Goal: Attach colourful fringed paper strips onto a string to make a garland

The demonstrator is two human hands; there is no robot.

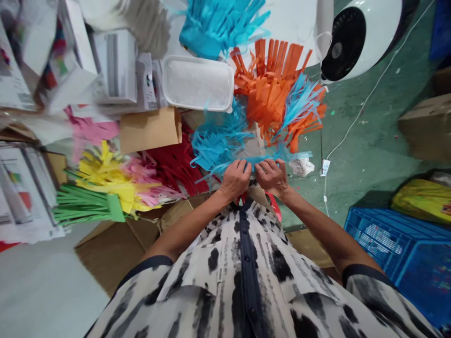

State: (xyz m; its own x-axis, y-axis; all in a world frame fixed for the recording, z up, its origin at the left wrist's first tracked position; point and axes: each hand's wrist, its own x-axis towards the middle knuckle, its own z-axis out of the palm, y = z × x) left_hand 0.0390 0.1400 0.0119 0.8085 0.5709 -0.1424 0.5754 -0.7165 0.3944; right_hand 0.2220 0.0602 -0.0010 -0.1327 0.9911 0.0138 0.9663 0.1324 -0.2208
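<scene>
My left hand [235, 180] and my right hand [271, 176] pinch a band of blue paper fringe [220, 148] between them, near its top edge. Its cut strands fan out ahead and to the left of my hands. Just beyond lies a bunch of orange paper fringe [269, 91] with blue strands across it. A turquoise fringe [214, 30] lies farther ahead. To the left lie red [172, 169], pink [141, 176], yellow [105, 180] and green [82, 206] paper fringes. A crumpled white paper [301, 166] sits beside my right hand.
A white plastic tub [197, 82] and a kraft envelope [150, 129] lie ahead. Printed sheets [21, 188] and white boxes [114, 65] pile up left. A white fan [359, 37], a cable [366, 103], cardboard boxes [428, 126] and a blue crate [398, 263] stand right.
</scene>
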